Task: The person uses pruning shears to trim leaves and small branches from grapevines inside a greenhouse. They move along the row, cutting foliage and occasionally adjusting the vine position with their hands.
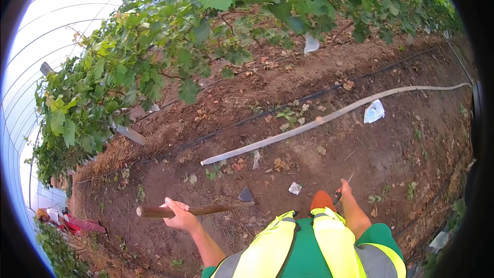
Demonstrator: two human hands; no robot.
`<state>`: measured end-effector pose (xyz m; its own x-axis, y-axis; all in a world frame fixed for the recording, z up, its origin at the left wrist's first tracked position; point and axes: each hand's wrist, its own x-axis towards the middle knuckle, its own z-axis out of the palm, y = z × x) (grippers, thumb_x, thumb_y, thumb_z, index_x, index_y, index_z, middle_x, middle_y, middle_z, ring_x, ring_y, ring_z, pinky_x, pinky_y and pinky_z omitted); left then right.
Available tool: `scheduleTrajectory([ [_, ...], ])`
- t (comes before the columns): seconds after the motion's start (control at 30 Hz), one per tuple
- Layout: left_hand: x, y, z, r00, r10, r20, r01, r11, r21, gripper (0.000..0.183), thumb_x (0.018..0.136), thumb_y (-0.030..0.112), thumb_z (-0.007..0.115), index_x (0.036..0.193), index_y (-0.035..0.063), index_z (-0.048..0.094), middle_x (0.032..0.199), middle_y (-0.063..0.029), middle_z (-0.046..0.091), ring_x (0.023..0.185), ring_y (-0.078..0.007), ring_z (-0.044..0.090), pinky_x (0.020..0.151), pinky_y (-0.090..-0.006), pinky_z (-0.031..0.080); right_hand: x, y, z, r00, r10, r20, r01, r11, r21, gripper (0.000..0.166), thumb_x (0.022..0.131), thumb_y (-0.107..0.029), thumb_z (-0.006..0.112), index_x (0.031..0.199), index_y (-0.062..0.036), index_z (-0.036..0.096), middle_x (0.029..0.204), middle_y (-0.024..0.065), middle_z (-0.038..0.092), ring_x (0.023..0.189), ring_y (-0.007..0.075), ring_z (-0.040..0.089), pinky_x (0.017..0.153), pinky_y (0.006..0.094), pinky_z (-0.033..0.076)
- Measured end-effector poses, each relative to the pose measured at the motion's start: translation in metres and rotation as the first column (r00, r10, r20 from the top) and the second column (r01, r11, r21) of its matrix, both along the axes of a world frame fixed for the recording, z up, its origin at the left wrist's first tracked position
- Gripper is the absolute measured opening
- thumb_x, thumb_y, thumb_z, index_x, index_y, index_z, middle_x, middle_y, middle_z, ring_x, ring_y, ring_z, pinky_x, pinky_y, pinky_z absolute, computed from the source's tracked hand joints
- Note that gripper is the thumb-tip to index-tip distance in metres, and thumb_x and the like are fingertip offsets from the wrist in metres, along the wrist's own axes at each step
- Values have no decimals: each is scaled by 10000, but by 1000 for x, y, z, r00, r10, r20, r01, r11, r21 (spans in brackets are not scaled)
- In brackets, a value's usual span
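My left hand (177,214) is closed around the wooden handle of a hoe (208,210) near the handle's thick end. The hoe's dark metal blade (246,194) is over the soil, by the far end of the handle. At my right side, my right hand (344,190) grips a small cutting tool with dark handles (337,197), perhaps pruning shears; a thin, pointed metal tip shows beyond the fingers. Part of the tool is hidden by the hand.
Leafy grapevines (154,54) run across the top and left. A pale flat hose (285,135) and black drip lines (231,125) cross the soil. White scraps (374,111) lie about. Another person (69,222) is at the far left, under the greenhouse hoops.
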<state>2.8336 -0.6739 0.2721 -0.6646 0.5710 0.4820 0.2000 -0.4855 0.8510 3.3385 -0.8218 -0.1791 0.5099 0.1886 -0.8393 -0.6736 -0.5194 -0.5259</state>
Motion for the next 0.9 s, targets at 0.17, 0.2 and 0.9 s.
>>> scheduleTrajectory([
  [0.17,26,28,4,982,185,42,-184,982,-35,294,1006,165,540,747,90,423,553,18,388,442,-54,349,404,-219,327,27,139,3,992,122,-39,-119,991,60,431,896,-437,579,766,-26,574,544,116,506,427,267,489,405,424,422],
  [0.2,31,32,3,976,217,11,-217,976,-28,303,1005,170,543,739,90,422,549,18,388,440,-55,346,404,-221,325,27,178,19,981,191,-8,-191,980,54,400,897,-417,583,800,-28,586,550,115,508,433,264,495,409,424,425],
  [0.9,158,70,-42,731,670,-128,-680,732,-47,251,980,147,568,780,63,441,527,14,409,417,-64,375,392,-232,323,-58,489,568,35,892,450,-140,-442,886,430,1007,-349,482,1182,38,553,809,57,630,724,189,647,657,316,543],
])
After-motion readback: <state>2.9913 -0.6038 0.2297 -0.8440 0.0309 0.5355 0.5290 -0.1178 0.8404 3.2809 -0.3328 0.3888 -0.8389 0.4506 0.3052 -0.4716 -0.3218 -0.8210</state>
